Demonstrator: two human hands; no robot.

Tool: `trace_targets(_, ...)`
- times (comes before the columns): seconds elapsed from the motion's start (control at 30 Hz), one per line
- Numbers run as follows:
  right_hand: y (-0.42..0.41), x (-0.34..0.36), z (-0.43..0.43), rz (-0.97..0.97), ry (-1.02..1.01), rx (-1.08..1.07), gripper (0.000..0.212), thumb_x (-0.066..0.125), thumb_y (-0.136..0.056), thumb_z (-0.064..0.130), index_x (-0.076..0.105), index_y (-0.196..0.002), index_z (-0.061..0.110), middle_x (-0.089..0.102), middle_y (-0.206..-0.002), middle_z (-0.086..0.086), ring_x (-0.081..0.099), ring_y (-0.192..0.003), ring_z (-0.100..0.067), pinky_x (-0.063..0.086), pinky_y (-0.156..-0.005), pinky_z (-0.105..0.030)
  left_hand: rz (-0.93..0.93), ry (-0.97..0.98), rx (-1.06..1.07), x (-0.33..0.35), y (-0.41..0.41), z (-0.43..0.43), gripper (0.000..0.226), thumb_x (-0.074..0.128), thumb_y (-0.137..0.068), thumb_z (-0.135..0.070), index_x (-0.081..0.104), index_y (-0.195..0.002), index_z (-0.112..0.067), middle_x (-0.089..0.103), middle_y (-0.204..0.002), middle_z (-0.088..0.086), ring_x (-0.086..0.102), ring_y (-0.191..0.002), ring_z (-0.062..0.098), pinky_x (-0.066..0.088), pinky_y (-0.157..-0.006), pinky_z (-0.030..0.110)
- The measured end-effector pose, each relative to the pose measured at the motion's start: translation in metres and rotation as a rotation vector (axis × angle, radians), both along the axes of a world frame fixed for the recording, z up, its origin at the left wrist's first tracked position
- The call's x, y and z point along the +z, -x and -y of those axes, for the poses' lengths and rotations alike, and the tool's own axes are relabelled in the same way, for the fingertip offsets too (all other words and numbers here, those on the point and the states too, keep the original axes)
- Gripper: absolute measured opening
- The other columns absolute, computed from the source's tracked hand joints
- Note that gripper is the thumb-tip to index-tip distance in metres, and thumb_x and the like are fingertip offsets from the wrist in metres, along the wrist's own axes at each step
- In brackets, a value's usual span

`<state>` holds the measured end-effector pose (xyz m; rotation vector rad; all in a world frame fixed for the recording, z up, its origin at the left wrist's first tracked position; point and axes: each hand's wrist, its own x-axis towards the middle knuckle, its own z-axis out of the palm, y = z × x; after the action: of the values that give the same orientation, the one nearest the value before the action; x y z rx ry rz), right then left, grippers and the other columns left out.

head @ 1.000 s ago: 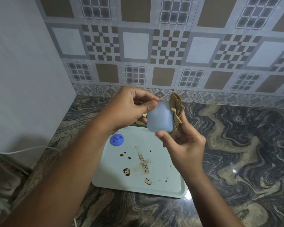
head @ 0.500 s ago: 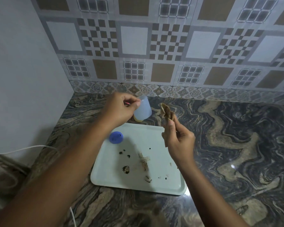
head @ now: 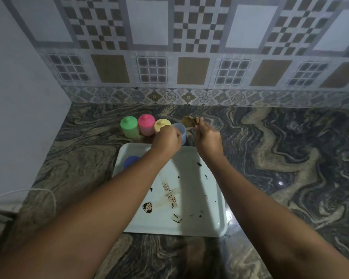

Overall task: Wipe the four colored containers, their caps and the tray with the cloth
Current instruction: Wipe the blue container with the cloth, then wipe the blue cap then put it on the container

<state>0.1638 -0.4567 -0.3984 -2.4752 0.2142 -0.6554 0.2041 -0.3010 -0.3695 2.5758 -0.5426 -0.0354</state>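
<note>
Behind the white tray (head: pixel 214 224), three capped containers stand in a row on the counter: green (head: pixel 128 126), pink (head: pixel 146 124) and yellow (head: pixel 161 124). My left hand (head: pixel 166 140) grips the uncapped pale blue container (head: pixel 181 130) and holds it upright just right of the yellow one. My right hand (head: pixel 208 135) pinches the crumpled tan cloth (head: pixel 188 120) beside the blue container. The blue cap (head: pixel 130 161) lies in the tray's far left corner, partly hidden by my left forearm. Dark stains and smears mark the tray's floor.
The marbled stone counter (head: pixel 290 168) runs to a patterned tiled back wall (head: pixel 189 57) and a plain wall on the left. A white cable (head: pixel 38 191) lies on the counter at the left edge.
My left hand carried the blue container away from my face and down to the counter beside the yellow one. My right hand followed with the cloth. The view now shows the three capped containers.
</note>
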Motion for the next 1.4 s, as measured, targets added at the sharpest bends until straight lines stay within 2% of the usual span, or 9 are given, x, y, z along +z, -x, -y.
trace_targets(0.07,-0.007,-0.003,-0.001,-0.003,-0.01,0.012,0.061,0.031,-0.099,0.038,0.058,-0.141,0.002,0.071,-0.118,-0.026,0.069,-0.088,-0.046,0.054,-0.066,-0.046,-0.02,-0.034,-0.014,-0.008,-0.008,0.006,0.033,0.055,-0.085,-0.012,0.046,-0.053,-0.013,0.043,-0.054,0.007,0.054,-0.057,0.033,0.03,-0.054,0.037)
trace_targets(0.13,-0.012,-0.008,-0.002,-0.004,-0.026,0.014,0.054,0.038,-0.101,0.029,0.057,-0.141,-0.001,0.07,-0.117,-0.028,0.07,-0.091,-0.046,0.054,-0.069,-0.045,-0.042,-0.084,-0.012,-0.013,-0.015,0.011,0.028,0.056,-0.091,-0.016,0.058,-0.064,-0.01,0.047,-0.063,0.009,0.058,-0.069,0.034,0.027,-0.061,0.035)
trace_targets(0.27,-0.017,-0.013,-0.007,-0.046,-0.094,-0.035,0.042,0.05,-0.106,0.016,0.054,-0.146,0.001,0.068,-0.125,-0.028,0.068,-0.101,-0.047,0.054,-0.074,-0.045,-0.14,-0.185,0.008,-0.016,-0.03,0.017,0.027,0.052,-0.098,-0.018,0.069,-0.098,0.003,0.067,-0.1,0.021,0.063,-0.099,0.036,0.044,-0.077,0.041)
trace_targets(0.43,-0.02,-0.021,-0.013,0.042,-0.093,-0.041,0.037,0.057,-0.102,0.013,0.063,-0.133,-0.007,0.073,-0.109,-0.03,0.073,-0.092,-0.044,0.054,-0.067,-0.038,-0.107,-0.146,0.064,-0.021,-0.031,0.013,0.019,0.056,-0.093,-0.013,0.07,-0.092,0.002,0.066,-0.096,0.021,0.065,-0.091,0.039,0.038,-0.064,0.034)
trace_targets(0.57,-0.02,-0.028,-0.014,0.065,-0.101,-0.038,0.039,0.053,-0.102,0.018,0.065,-0.13,-0.005,0.075,-0.097,-0.026,0.072,-0.076,-0.04,0.048,-0.06,-0.034,-0.046,-0.079,0.044,-0.017,-0.027,0.007,0.029,0.058,-0.095,-0.018,0.068,-0.119,-0.005,0.064,-0.116,0.02,0.063,-0.104,0.039,0.052,-0.077,0.039)
trace_targets(0.73,-0.014,-0.032,-0.016,0.098,-0.085,-0.016,0.032,0.05,-0.103,0.018,0.067,-0.123,0.0,0.075,-0.097,-0.022,0.07,-0.074,-0.04,0.029,-0.06,-0.025,0.039,-0.015,0.013,-0.005,-0.013,-0.013,0.031,0.062,-0.093,-0.023,0.068,-0.121,-0.013,0.065,-0.121,0.012,0.064,-0.107,0.034,0.056,-0.083,0.045)
trace_targets(0.93,0.018,-0.015,-0.041,0.197,-0.089,0.138,0.04,0.048,-0.104,0.023,0.065,-0.131,-0.002,0.075,-0.112,-0.022,0.073,-0.091,-0.04,0.055,-0.071,-0.037,0.196,0.13,0.028,0.021,0.007,-0.081,0.033,0.065,-0.088,-0.026,0.071,-0.118,-0.012,0.068,-0.121,0.007,0.063,-0.109,0.028,0.054,-0.091,0.039)
trace_targets(1.2,0.082,-0.046,-0.113,0.118,-0.07,0.313,0.038,0.057,-0.099,0.014,0.065,-0.131,-0.006,0.072,-0.121,-0.024,0.074,-0.097,-0.042,0.064,-0.077,-0.048,-0.034,0.029,0.12,-0.006,0.074,-0.165,0.034,0.066,-0.091,-0.015,0.067,-0.125,-0.013,0.066,-0.126,0.012,0.061,-0.115,0.03,0.046,-0.095,0.032)
trace_targets(1.4,0.093,-0.053,-0.133,0.027,0.003,0.355,0.039,0.055,-0.099,0.012,0.061,-0.133,-0.005,0.072,-0.12,-0.022,0.073,-0.088,-0.045,0.061,-0.063,-0.051,-0.058,-0.13,0.12,-0.032,0.09,-0.157,0.059,0.058,-0.094,-0.015,0.04,-0.151,-0.018,0.045,-0.151,0.005,0.047,-0.131,0.032,0.043,-0.105,0.042)
